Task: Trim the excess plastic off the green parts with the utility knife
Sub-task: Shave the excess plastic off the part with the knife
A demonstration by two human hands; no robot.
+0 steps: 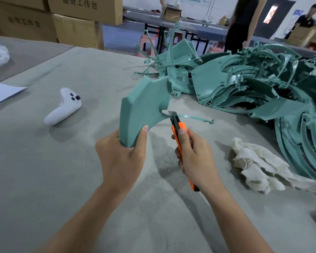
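- Our left hand (121, 154) grips the green part (144, 108) by its near end, holding it up over the bench (44, 179).
- Our right hand (193, 157) is wrapped around the orange utility knife (179, 128), its blade at the thin strip (195, 118) trailing off the part's right edge.
- We judge trimming is under way; next comes a controlled cut through the strip's root, away from our fingers.
- More parts lie in the pile (254, 84) far right.
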